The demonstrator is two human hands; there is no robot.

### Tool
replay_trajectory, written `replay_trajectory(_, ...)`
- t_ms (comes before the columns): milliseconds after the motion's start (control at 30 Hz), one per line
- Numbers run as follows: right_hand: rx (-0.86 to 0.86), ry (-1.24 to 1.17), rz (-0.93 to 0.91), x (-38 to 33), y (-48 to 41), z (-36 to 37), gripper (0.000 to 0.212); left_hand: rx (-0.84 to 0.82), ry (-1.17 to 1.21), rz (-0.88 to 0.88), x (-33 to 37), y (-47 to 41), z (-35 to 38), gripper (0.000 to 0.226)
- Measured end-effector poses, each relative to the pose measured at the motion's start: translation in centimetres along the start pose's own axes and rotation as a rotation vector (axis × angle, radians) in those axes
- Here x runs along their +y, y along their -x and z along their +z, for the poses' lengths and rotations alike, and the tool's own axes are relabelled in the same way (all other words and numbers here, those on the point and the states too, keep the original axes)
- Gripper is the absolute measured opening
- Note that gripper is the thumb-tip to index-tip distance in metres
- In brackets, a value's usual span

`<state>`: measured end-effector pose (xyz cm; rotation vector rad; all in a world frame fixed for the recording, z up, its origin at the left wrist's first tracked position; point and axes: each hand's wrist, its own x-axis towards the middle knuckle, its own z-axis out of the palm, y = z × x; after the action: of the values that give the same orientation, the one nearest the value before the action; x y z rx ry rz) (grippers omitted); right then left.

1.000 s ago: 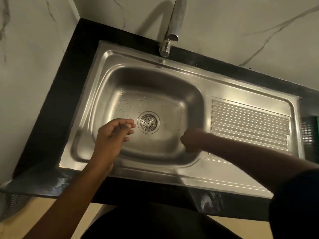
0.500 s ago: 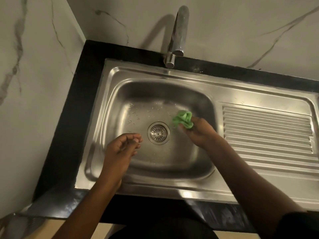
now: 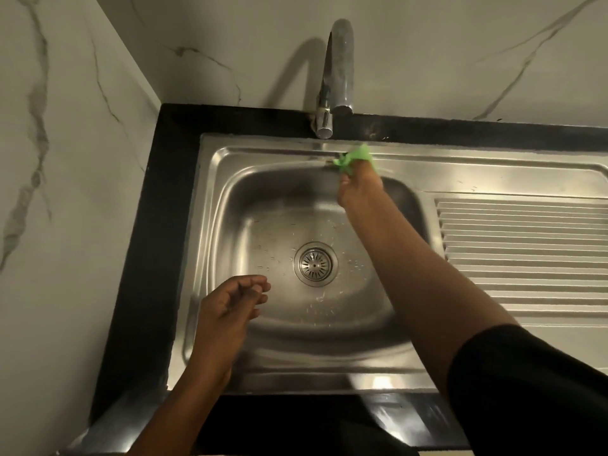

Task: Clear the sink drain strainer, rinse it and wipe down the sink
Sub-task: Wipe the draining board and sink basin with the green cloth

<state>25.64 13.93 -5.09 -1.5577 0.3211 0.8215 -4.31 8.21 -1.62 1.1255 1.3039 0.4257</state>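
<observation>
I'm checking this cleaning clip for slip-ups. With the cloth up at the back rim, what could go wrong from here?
1. The right hand pinches the green cloth as a small wad on the back rim of the sink, close under the faucet. The knuckles could knock the spout, and so small a wad may skip patches.
2. Droplets dot the basin floor around the strainer. Wiping only the rim would leave them.
</observation>
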Motion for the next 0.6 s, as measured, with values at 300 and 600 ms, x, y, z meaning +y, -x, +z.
replay_trajectory(300,-0.248,0.003,0.061,6.6,5.8,11.3,0.011,0.027,0.063,0.015,-0.2,-0.2,-1.7,0.016)
replay_trajectory(600,-0.206,-0.079,0.269,6.7,2.9,9.8,0.013,0.042,0.025,-0.004,0.0,0.1,-1.4,0.019)
